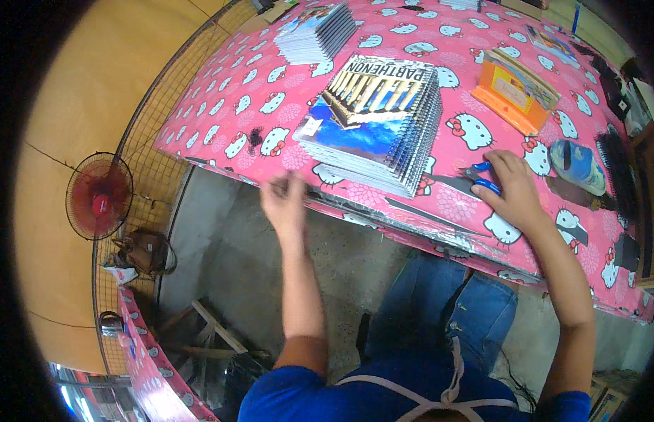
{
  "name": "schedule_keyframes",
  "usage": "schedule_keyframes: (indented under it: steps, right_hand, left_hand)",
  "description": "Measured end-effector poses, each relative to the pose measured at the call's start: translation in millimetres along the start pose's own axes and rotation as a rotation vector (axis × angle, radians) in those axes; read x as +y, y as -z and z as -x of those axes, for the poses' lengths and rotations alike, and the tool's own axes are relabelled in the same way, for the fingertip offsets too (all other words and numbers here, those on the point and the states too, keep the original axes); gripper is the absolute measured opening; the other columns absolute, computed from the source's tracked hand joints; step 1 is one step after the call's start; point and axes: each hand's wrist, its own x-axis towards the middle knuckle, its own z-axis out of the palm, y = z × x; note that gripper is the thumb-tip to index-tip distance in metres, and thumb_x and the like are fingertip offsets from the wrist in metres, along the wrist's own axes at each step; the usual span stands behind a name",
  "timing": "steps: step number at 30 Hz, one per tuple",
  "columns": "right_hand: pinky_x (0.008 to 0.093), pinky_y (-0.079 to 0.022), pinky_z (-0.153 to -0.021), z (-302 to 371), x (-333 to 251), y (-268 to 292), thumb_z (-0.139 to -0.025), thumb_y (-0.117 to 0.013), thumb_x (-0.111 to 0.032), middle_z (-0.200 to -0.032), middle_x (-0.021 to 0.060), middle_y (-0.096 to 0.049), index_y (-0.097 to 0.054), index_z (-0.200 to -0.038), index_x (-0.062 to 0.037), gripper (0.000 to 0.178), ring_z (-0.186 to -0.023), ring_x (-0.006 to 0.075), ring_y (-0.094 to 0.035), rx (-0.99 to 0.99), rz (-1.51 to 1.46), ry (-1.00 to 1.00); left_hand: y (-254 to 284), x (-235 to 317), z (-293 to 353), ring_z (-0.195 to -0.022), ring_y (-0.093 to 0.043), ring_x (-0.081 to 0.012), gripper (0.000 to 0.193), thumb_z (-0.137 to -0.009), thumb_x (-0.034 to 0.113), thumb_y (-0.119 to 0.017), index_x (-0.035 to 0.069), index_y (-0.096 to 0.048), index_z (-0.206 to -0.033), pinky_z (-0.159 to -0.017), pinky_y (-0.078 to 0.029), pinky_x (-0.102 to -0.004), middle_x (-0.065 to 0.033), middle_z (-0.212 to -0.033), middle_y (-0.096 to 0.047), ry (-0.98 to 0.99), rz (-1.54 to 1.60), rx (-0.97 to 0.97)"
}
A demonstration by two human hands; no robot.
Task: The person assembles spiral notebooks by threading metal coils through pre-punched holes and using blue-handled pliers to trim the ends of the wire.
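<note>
On the pink table cover, my right hand is closed around small blue-handled pliers, whose metal jaws point left. Close to the near table edge is my left hand, its fingers bent and its fingertips blurred. Whether anything is between them I cannot make out. Between my hands and a little farther back lies a stack of spiral-bound notebooks, the top cover showing a columned temple against blue sky. Their wire bindings face right.
Another stack of notebooks sits farther back. To the right are an orange box, a blue-green rounded object and black binding coils. A red fan and a brown bag are by the wire mesh at left.
</note>
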Motion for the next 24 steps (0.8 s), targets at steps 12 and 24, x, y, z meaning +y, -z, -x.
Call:
schedule_keyframes:
  steps: [12,24]
  right_hand:
    - [0.043,-0.036,-0.098,-6.0,-7.9,3.6,-0.077,-0.067,-0.042,-0.118,0.0178,-0.052,-0.052,-0.12,-0.0009,0.061,-0.112,0.0336,-0.047,-0.047,-0.003,-0.006]
    - [0.0423,-0.042,-0.088,-13.3,-21.4,24.8,-0.08,-0.065,-0.042,-0.109,0.0162,-0.054,-0.057,-0.113,-0.0038,0.051,-0.104,0.0334,-0.053,-0.099,-0.098,-0.07]
  left_hand:
    - [32.2,-80.7,-217.5,-0.103,-0.056,-0.0357,0.044,-0.077,0.029,-0.066,-0.001,-0.056,-0.108,-0.088,-0.044,-0.0455,-0.0203,-0.11,-0.059,-0.483,-1.031,0.031]
    - [10.3,-45.0,-212.4,-0.129,-0.039,-0.037,0.069,-0.08,0.037,-0.063,0.008,-0.04,-0.139,-0.107,-0.029,-0.0435,-0.0203,-0.144,-0.036,-0.549,-0.853,0.012]
